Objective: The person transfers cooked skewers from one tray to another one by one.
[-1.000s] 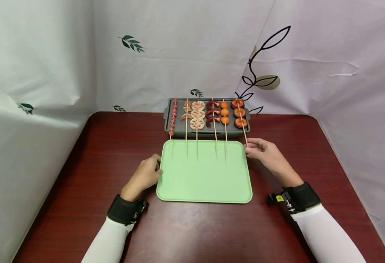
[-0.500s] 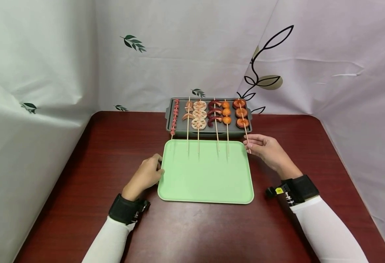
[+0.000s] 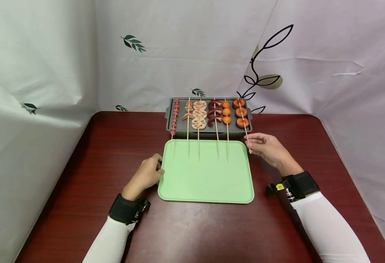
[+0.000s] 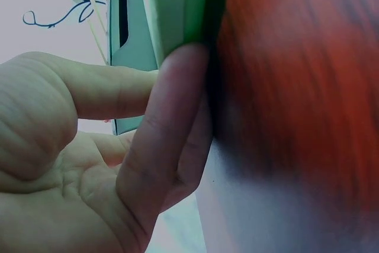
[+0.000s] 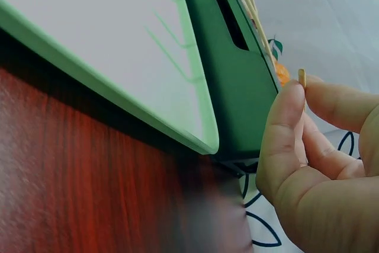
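Observation:
My left hand (image 3: 145, 173) holds the left edge of a light green tray (image 3: 205, 175), thumb and finger pinching its rim (image 4: 177, 16) in the left wrist view. Beyond the tray, my right hand (image 3: 267, 150) pinches the lower stick of the rightmost skewer (image 3: 242, 112), which carries round, brown-rimmed orange slices. Those slices lie on a dark grill (image 3: 180, 128). In the right wrist view the stick's end (image 5: 302, 77) pokes out between thumb and finger.
Other skewers lie side by side on the grill: small pink pieces (image 3: 174, 123), lotus root slices (image 3: 199, 123), dark red tentacles (image 3: 214, 112), orange balls (image 3: 226, 112). Several sticks overhang the tray's far edge. A patterned white cloth (image 3: 179, 54) hangs behind the dark red table (image 3: 120, 135).
My right hand has shifted slightly toward the grill along the stick, so the stick's end now shows below the thumb. The left hand stays at the tray, and the head view has moved slightly.

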`<act>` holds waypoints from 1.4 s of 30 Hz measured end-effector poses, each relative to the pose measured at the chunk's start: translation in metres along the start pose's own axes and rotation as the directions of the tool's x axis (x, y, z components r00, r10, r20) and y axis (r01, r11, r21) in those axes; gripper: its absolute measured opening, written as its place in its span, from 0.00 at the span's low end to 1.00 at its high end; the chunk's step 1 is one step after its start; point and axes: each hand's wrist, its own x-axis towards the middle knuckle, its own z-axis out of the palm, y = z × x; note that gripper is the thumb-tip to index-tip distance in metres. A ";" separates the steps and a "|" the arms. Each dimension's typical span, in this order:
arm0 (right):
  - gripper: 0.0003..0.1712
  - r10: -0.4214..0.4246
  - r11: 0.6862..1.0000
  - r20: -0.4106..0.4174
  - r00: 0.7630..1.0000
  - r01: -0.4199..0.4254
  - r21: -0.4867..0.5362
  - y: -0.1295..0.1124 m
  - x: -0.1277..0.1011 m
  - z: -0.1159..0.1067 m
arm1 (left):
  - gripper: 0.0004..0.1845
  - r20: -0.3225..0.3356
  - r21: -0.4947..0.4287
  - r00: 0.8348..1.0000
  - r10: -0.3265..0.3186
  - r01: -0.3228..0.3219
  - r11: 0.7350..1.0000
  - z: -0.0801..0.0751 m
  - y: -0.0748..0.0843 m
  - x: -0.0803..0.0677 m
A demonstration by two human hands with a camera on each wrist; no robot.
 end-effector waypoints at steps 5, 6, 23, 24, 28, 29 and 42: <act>0.27 0.015 0.999 0.008 1.000 -0.015 -0.039 -0.003 0.002 -0.001 | 0.19 0.008 0.005 1.000 -0.002 0.002 1.000 0.000 0.000 0.000; 0.27 0.017 0.999 0.011 1.000 -0.016 -0.045 -0.004 0.002 -0.001 | 0.19 0.010 0.005 1.000 -0.005 0.005 1.000 0.000 0.000 0.000; 0.24 0.033 0.991 0.076 0.997 -0.023 -0.136 -0.004 -0.001 -0.002 | 0.21 0.014 0.014 0.999 -0.036 0.036 0.999 0.000 -0.001 0.002; 0.23 0.034 0.989 0.081 0.996 -0.022 -0.148 -0.004 -0.002 -0.003 | 0.21 0.016 0.013 0.999 -0.036 0.036 0.999 0.000 -0.001 0.002; 0.23 0.034 0.985 0.115 0.993 -0.014 -0.173 -0.004 -0.004 -0.003 | 0.21 0.016 0.019 0.999 -0.030 0.029 0.999 0.000 -0.001 0.003; 0.23 0.034 0.984 0.123 0.992 -0.012 -0.179 -0.004 -0.005 -0.003 | 0.21 0.017 0.018 0.999 -0.028 0.028 0.999 0.000 0.000 0.003; 0.22 0.082 0.959 0.184 0.979 -0.027 -0.284 -0.004 -0.016 0.005 | 0.20 0.023 0.021 0.999 -0.029 0.028 0.999 -0.001 0.001 0.002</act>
